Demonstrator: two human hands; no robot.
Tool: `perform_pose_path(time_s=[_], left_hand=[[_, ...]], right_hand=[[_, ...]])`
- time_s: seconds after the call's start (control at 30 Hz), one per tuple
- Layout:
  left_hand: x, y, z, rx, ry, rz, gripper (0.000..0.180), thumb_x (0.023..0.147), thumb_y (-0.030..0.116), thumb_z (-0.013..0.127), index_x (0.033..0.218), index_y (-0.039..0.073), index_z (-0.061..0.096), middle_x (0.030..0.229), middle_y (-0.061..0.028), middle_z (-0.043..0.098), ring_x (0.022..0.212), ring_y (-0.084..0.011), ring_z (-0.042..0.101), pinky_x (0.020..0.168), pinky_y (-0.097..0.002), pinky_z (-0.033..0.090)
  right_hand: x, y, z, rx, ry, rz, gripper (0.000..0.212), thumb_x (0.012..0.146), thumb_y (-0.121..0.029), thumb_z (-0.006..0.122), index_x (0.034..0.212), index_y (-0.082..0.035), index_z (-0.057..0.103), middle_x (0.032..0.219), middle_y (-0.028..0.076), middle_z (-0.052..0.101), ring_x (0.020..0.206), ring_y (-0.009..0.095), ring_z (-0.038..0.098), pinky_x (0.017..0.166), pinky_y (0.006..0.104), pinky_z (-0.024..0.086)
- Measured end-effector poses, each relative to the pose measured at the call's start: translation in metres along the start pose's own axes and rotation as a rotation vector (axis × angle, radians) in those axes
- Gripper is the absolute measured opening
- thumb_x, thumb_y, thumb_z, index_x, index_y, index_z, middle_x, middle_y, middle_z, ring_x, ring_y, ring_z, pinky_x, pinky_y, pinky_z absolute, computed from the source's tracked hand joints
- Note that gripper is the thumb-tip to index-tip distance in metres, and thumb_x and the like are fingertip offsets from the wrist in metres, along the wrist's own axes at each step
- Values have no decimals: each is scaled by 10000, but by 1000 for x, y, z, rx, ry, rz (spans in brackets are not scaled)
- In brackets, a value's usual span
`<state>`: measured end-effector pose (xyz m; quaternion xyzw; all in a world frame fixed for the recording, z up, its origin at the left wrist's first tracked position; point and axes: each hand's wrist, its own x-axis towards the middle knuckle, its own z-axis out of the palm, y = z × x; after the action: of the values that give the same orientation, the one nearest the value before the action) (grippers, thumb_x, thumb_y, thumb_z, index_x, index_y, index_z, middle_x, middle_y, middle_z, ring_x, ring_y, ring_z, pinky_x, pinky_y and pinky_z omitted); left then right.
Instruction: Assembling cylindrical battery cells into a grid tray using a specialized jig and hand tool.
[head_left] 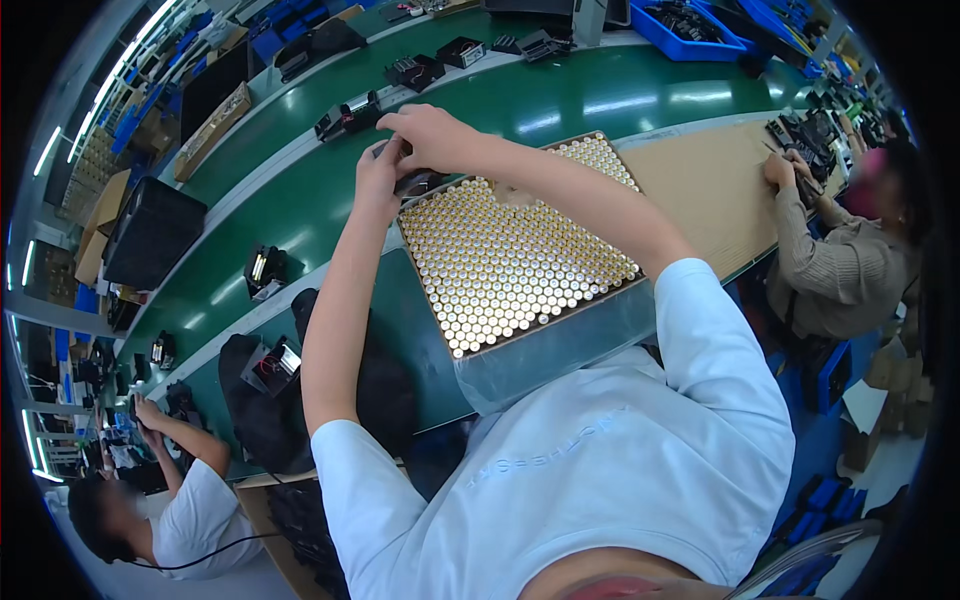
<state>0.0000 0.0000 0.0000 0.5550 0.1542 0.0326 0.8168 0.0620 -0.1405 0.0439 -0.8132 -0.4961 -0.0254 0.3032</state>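
Observation:
Both my arms reach out over the bench to the far left corner of a shallow box (455,375) filled with rows of upright cylindrical battery cells (520,260). My left hand (377,180) is closed on a dark object (415,183), which my fingers mostly hide, so its kind does not show. My right hand (430,138) bends over it from above, its fingers curled down against the same object. A gap in the rows near the box's far side shows bare bottom. Clear plastic sheeting (560,350) hangs over the box's near edge.
Beyond my hands runs a green conveyor (220,270) carrying black battery housings (348,115). On the left, another housing (272,368) rests on black cloth. A brown board (700,190) adjoins the box. One co-worker (840,250) sits right, another (190,500) lower left. A blue bin (690,45) stands far back.

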Motion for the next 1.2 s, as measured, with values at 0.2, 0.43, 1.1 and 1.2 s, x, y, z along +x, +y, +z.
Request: perform_pose_path(time_s=[0.2,0.43,1.1,1.2], left_hand=[[4,-9,-15,81,138,152,413,906,152,625,1234,-13,435,1157,-196,508,984,-274,576,717,-409,558],[4,-8,-22,-21,217,92,429,887,61,573,1277,4,403,1194,-226,462,1002,-314,561,753,-414,557],[-8,-3,-13,-61,164,25,421,874,95,545,1271,51,415,1222,-242,433,1045,-344,528,806,-447,554],[-9,-7,-14,-77,158,18,418,875,94,543,1270,51,415,1220,-243,434,1047,-343,530,808,-446,554]], right_hand=[[-44,22,-37,-73,-34,-246,311,703,-89,728,998,-60,634,1000,59,602,727,215,570,679,314,485],[-87,52,-26,-380,-215,-134,201,717,-78,705,910,-71,650,970,52,594,798,242,600,715,347,507],[-96,73,-12,-236,-72,-221,126,732,-81,699,819,-46,616,888,72,601,764,267,590,707,375,496],[-96,74,-18,-202,-107,-202,139,723,-72,705,824,-42,614,865,70,613,737,259,591,698,366,497]])
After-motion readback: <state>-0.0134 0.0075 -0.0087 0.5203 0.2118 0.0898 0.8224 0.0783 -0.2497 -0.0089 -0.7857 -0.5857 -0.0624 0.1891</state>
